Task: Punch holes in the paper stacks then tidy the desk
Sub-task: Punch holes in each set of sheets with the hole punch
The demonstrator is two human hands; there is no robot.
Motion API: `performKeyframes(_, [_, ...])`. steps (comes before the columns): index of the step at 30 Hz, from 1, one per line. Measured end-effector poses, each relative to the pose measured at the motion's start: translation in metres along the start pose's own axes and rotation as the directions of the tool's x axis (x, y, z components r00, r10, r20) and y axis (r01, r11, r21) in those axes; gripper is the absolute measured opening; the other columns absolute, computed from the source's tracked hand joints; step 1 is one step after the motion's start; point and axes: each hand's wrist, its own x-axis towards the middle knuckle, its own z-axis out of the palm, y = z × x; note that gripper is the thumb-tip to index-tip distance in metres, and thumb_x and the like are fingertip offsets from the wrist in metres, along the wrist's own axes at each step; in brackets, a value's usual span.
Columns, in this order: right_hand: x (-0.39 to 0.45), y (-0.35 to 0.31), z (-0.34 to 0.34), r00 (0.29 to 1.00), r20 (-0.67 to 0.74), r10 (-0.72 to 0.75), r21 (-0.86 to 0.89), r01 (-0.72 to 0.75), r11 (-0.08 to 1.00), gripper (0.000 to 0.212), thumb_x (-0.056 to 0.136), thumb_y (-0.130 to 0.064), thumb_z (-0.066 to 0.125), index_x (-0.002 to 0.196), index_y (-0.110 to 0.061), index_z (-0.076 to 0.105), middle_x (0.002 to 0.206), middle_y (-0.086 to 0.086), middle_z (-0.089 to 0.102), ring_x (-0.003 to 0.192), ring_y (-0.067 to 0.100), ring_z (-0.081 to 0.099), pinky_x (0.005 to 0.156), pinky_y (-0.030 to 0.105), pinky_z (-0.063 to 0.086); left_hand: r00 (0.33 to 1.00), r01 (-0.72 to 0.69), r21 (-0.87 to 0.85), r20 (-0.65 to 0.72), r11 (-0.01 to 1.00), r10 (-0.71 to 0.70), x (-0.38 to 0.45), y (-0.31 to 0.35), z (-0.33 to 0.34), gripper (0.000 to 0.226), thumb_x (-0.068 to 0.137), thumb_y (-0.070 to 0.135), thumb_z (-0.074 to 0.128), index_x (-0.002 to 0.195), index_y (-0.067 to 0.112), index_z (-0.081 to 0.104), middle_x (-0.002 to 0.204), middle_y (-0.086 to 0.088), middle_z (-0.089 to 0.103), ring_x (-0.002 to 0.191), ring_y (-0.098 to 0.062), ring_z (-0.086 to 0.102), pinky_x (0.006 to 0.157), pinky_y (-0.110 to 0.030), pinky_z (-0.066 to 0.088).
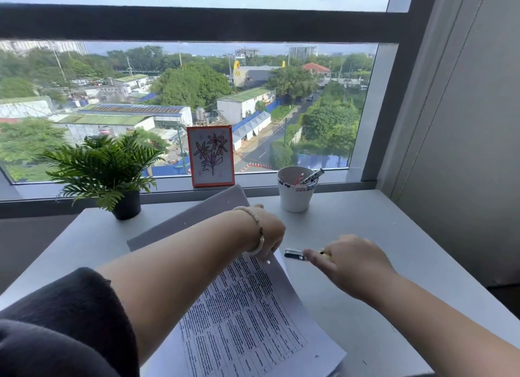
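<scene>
A stack of printed paper (pixel 247 306) lies at an angle in the middle of the grey desk (pixel 365 236), with a blank sheet (pixel 197 216) reaching out from under it toward the window. One punched hole (pixel 268 262) shows near the stack's right edge. My left hand (pixel 268 231), with a bead bracelet on the wrist, holds that edge at its far end, fingers bent down over it. My right hand (pixel 354 264) grips a small hole punch (pixel 295 255). The punch's metal jaw points left, just off the paper's edge.
A white cup (pixel 295 199) with markers stands at the back right of the desk. A potted fern (pixel 107 168) stands at the back left, and a framed flower drawing (pixel 210 155) leans on the window sill. A grey wall runs along the right side.
</scene>
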Motion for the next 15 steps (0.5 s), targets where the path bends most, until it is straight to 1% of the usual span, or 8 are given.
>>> performKeyframes(1, [-0.003,0.001,0.001,0.997,0.040,0.071,0.172,-0.077,0.982,0.062,0.085,-0.075,0.036,0.065,-0.017,0.043,0.063,-0.003,0.043,0.068,0.019,0.046,0.060,0.033,0.030,1.000,-0.002,-0.017,0.008,1.000,0.002,0.000,-0.002,0.000,0.019,0.085,0.044,0.065,0.084,0.024,0.067,0.100,0.002,0.062,0.080,-0.020,0.047,0.086,-0.032,0.035])
performKeyframes(3, [-0.011,0.003,0.004,0.972,0.163,0.171,0.594,-0.235,0.770,0.062,0.068,-0.077,0.060,0.064,-0.018,0.039,0.057,-0.007,0.043,0.057,0.013,0.042,0.056,0.031,0.030,1.000,-0.002,-0.034,0.014,0.999,0.003,-0.002,-0.006,-0.003,0.021,0.085,0.044,0.065,0.076,0.026,0.062,0.084,0.005,0.060,0.081,-0.019,0.050,0.086,-0.034,0.034])
performKeyframes(5, [-0.021,0.000,0.017,0.959,0.233,0.161,0.807,-0.283,0.518,0.051,0.062,-0.053,0.084,0.063,-0.019,0.046,0.053,-0.012,0.045,0.052,0.007,0.044,0.057,0.026,0.033,1.000,0.001,-0.032,0.003,0.999,0.000,-0.004,-0.011,-0.008,0.022,0.086,0.046,0.064,0.076,0.025,0.061,0.072,0.009,0.055,0.080,-0.017,0.050,0.088,-0.037,0.031])
performKeyframes(7, [-0.029,-0.009,0.033,0.952,0.293,0.092,0.854,-0.304,0.421,0.039,0.057,-0.030,0.092,0.064,-0.016,0.056,0.054,-0.012,0.054,0.055,0.006,0.051,0.063,0.025,0.041,1.000,0.000,-0.041,-0.008,0.999,0.000,-0.008,-0.015,-0.016,0.023,0.086,0.045,0.063,0.085,0.022,0.069,0.073,0.008,0.058,0.080,-0.016,0.051,0.090,-0.037,0.033])
performKeyframes(9, [-0.032,-0.018,0.041,0.939,0.342,0.049,0.859,-0.333,0.388,0.033,0.053,-0.025,0.087,0.069,-0.008,0.064,0.062,-0.006,0.063,0.061,0.011,0.059,0.066,0.030,0.050,1.000,-0.008,-0.091,-0.026,0.996,0.006,-0.011,-0.020,-0.022,0.025,0.086,0.044,0.064,0.096,0.023,0.073,0.084,0.007,0.067,0.085,-0.014,0.056,0.095,-0.036,0.038])
performKeyframes(11, [-0.034,-0.020,0.043,0.930,0.366,0.028,0.887,-0.357,0.291,0.030,0.054,-0.019,0.081,0.077,-0.004,0.069,0.073,0.006,0.071,0.068,0.019,0.067,0.069,0.036,0.057,0.999,0.001,-0.104,-0.038,0.995,-0.005,-0.014,-0.025,-0.025,0.025,0.086,0.043,0.063,0.097,0.023,0.073,0.087,0.007,0.068,0.087,-0.014,0.056,0.095,-0.037,0.037])
performKeyframes(13, [-0.037,-0.021,0.040,0.933,0.357,0.045,0.914,-0.358,0.191,0.019,0.058,-0.014,0.076,0.072,-0.006,0.067,0.069,0.006,0.067,0.064,0.019,0.065,0.061,0.030,0.054,0.999,0.020,-0.051,-0.035,0.999,-0.021,-0.013,-0.030,-0.023,0.022,0.090,0.039,0.058,0.094,0.021,0.070,0.081,0.008,0.061,0.082,-0.014,0.051,0.093,-0.038,0.035])
performKeyframes(15, [-0.040,-0.023,0.038,0.957,0.278,0.085,0.926,-0.290,0.240,0.023,0.059,-0.019,0.074,0.071,-0.003,0.062,0.063,0.001,0.058,0.059,0.016,0.057,0.059,0.028,0.046,0.999,0.032,-0.032,0.012,0.999,-0.032,-0.008,-0.032,-0.020,0.020,0.093,0.034,0.054,0.090,0.019,0.067,0.079,0.007,0.055,0.076,-0.014,0.048,0.086,-0.035,0.037])
